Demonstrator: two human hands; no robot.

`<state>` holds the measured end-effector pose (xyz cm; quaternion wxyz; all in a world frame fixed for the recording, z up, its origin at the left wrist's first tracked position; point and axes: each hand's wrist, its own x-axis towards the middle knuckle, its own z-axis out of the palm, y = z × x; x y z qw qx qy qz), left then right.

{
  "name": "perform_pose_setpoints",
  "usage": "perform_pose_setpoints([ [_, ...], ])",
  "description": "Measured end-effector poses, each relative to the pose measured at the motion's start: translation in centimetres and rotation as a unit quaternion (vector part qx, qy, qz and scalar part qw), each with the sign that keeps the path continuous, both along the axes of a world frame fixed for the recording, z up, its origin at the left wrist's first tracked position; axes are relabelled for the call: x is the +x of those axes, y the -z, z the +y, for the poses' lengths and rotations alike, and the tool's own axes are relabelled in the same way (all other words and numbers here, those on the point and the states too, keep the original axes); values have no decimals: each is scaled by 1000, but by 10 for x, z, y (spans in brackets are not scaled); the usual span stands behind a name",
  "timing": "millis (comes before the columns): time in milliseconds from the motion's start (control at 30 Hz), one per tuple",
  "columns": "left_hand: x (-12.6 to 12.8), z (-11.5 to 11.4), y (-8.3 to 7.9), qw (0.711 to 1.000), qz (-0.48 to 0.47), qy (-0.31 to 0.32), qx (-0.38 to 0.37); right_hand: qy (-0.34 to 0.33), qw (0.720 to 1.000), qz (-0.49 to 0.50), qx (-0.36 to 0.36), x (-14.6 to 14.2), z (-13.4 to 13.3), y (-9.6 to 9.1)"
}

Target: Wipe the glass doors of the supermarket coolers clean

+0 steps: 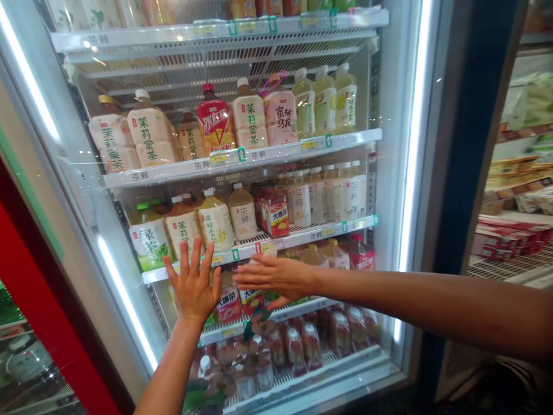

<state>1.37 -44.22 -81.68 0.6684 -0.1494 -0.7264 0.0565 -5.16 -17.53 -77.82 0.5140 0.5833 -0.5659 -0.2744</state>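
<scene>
A drinks fridge with a glass door stands in front of me, its white wire shelves full of tea bottles. My left hand is raised with fingers spread, palm flat toward the glass in front of the third shelf's edge. My right hand reaches in from the right with fingers stretched flat and pointing left, just beside the left hand. Both hands hold nothing. Behind them stand red-labelled bottles on the lower shelf.
Big tea bottles fill the second shelf, smaller ones the third, pink-labelled bottles the bottom. A red frame borders the left. Shelves with packaged goods stand at the right beyond the dark door post.
</scene>
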Motion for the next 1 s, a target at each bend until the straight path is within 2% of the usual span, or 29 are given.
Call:
perform_pose_setpoints([
  [33,0,0,0,1000,1,2,1,-1,999,9,35,-1,5,3],
  [67,0,0,0,1000,1,3,2,3,999,8,32,-2,11,2],
  [100,0,1,0,1000,3,5,1,13,1000,-2,-10,-4,17,0],
  [133,-1,1,0,1000,5,7,0,26,996,-19,-84,-6,23,-2],
  [200,-1,1,-1,1000,7,10,-3,50,970,-56,-233,-8,35,-2],
  [233,-2,2,-1,1000,7,12,-5,51,962,-65,-259,-9,40,2],
  [267,-2,2,-1,1000,7,14,-7,43,967,-66,-241,-9,44,9],
  [367,-2,2,-2,1000,5,15,-8,9,998,-39,-55,-12,60,25],
  [400,-2,2,-2,1000,4,14,-7,13,999,-36,-32,-14,66,24],
  [433,-2,3,-2,1000,5,14,-7,25,997,-41,-52,-17,73,19],
  [467,-2,3,-2,1000,5,14,-7,40,992,-51,-110,-19,79,12],
  [533,-1,3,-2,1000,8,15,-10,62,959,-72,-265,-23,88,-1],
  [567,-1,3,-2,1000,9,15,-12,63,943,-79,-316,-23,91,-4],
  [600,-1,3,-2,1000,10,16,-13,59,939,-81,-329,-23,94,-3],
  [633,-1,3,-2,1000,10,17,-13,52,949,-81,-301,-22,96,0],
  [700,-1,3,-2,1000,10,18,-13,32,982,-74,-168,-21,100,8],
  [733,-1,3,-2,1000,9,18,-12,25,991,-75,-108,-21,103,9],
  [767,-1,3,-2,1000,8,17,-10,24,993,-80,-82,-21,107,6],
  [800,-1,3,-2,1000,7,17,-9,30,990,-91,-103,-23,112,-1],
  [833,-1,3,-2,1000,5,17,-8,43,980,-103,-167,-25,116,-10],
  [900,-2,3,-2,1000,5,18,-8,67,929,-119,-344,-28,121,-27],
  [933,-2,3,-1,1000,6,20,-8,70,904,-119,-404,-29,121,-31],
  [967,-2,3,-1,1000,6,21,-9,68,897,-117,-421,-28,118,-29],
  [1000,-2,2,-1,1000,7,21,-9,64,910,-116,-393,-25,114,-22],
])
